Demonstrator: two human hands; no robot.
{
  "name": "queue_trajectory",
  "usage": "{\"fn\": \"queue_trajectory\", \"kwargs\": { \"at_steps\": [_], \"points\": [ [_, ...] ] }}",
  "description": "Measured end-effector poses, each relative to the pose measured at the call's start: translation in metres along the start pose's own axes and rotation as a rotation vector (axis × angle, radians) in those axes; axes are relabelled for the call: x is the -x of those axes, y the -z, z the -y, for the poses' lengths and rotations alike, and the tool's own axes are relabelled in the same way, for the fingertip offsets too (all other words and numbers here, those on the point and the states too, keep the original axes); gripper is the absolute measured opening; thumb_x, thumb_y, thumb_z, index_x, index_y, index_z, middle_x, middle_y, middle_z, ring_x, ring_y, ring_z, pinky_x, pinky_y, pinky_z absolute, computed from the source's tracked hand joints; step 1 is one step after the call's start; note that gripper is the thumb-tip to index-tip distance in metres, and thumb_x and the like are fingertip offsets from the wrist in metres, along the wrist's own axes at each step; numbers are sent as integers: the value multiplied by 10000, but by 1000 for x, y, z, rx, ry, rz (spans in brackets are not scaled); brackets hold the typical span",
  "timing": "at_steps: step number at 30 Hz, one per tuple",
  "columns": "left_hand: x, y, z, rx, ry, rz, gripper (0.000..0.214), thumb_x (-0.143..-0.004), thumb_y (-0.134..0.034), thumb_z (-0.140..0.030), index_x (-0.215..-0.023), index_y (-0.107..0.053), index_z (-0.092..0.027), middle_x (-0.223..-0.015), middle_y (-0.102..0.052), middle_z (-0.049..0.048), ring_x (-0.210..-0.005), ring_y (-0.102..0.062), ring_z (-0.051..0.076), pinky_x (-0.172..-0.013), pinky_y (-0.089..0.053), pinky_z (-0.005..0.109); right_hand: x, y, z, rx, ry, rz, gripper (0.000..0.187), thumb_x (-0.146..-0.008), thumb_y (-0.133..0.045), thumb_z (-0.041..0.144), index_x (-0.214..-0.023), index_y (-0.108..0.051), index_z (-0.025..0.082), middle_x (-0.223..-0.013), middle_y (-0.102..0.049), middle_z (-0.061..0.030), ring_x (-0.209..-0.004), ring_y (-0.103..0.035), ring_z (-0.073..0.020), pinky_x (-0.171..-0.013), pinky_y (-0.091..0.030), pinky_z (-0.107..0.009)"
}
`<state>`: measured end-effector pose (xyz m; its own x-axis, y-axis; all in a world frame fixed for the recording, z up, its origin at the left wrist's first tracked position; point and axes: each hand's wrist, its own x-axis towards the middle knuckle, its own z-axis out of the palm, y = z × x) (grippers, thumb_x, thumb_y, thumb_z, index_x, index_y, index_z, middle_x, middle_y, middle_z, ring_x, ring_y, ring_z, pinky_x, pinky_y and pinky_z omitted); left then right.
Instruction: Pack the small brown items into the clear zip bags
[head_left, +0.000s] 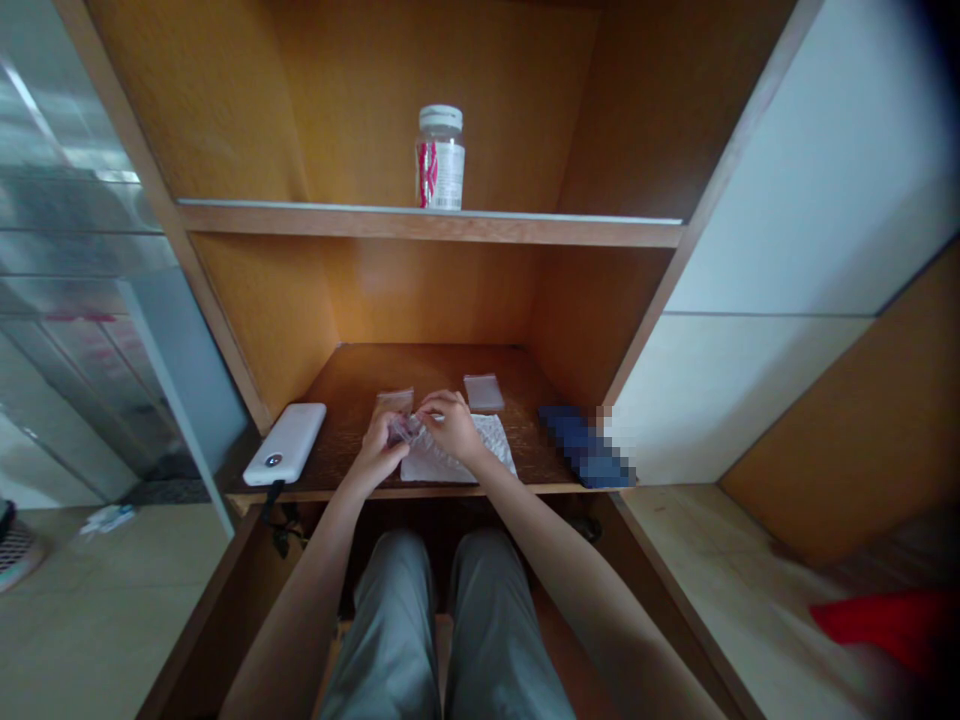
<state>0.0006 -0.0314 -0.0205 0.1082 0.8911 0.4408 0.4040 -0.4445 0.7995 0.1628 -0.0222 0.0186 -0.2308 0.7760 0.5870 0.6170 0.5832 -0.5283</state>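
My left hand [381,448] is closed on a small clear plastic bag [405,428], its fingers wrapped round the crinkled film. Beside it, my right hand [451,425] pinches at the bag's upper edge; whatever is between those fingertips is too small to make out. Under both hands lies a white textured sheet [491,445] with small pale bits on it. Just behind my left hand is another clear bag [395,401], lying flat. A further flat clear bag [484,391] rests beyond my right hand.
A white power bank [286,444] with a black cable lies at the left of the wooden surface [345,375]. To the right is a dark blue, partly blurred object [581,445]. On the shelf [300,218] above stands a white-capped bottle [441,160]. An open drawer surrounds my knees.
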Motion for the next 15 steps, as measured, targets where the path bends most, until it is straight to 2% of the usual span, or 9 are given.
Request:
{"fn": "queue_trajectory", "kwargs": {
  "at_steps": [3,9,15],
  "points": [
    [0,0,0,-47,-46,22,281,-627,-505,-76,-883,-490,-190,-903,-521,22,-883,-495,161,-836,-372,325,1,-1,-3,130,-68,0,171,-802,-512,215,-794,-682,209,-921,-621,-42,-922,-489,-162,-846,-320,-310],
    [1,2,-4,-83,-84,35,252,-638,-485,-87,-867,-482,-191,-897,-513,21,-898,-488,158,-857,-365,330,8,-4,2,367,-83,168,190,-803,-512,320,-883,-672,257,-1126,-539,-46,-1050,-379,-233,-839,-316,-360],
    [1,1,-4,-69,-80,34,273,-639,-478,-87,-890,-479,-193,-919,-511,26,-904,-485,162,-859,-363,339,8,-11,3,396,-45,216,158,-766,-558,291,-870,-673,259,-1160,-518,-43,-1068,-353,-246,-845,-311,-384]
  ]
}}
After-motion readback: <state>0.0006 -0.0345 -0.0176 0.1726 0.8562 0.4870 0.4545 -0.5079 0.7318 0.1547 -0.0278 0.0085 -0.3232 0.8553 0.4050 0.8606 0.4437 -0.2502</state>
